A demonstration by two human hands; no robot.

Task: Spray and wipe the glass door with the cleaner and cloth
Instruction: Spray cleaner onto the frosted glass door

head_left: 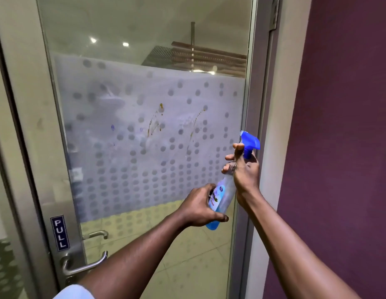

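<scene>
The glass door (127, 169) fills the middle of the view, with a frosted band of grey dots and brown streaks (154, 124) plus small purple marks on it. A clear spray bottle (223, 194) with blue liquid and a blue trigger head (250, 143) is held tilted in front of the door's right edge. My right hand (245, 169) grips the bottle's neck just under the trigger. My left hand (200, 206) wraps the bottle's lower body. A bit of white cloth (74, 292) shows at the bottom edge by my left arm.
A metal lever handle (84, 266) and a blue PULL sign (60, 233) sit on the door's left frame. The metal door frame (252, 104) runs down the right side, with a purple wall (343, 126) beyond it.
</scene>
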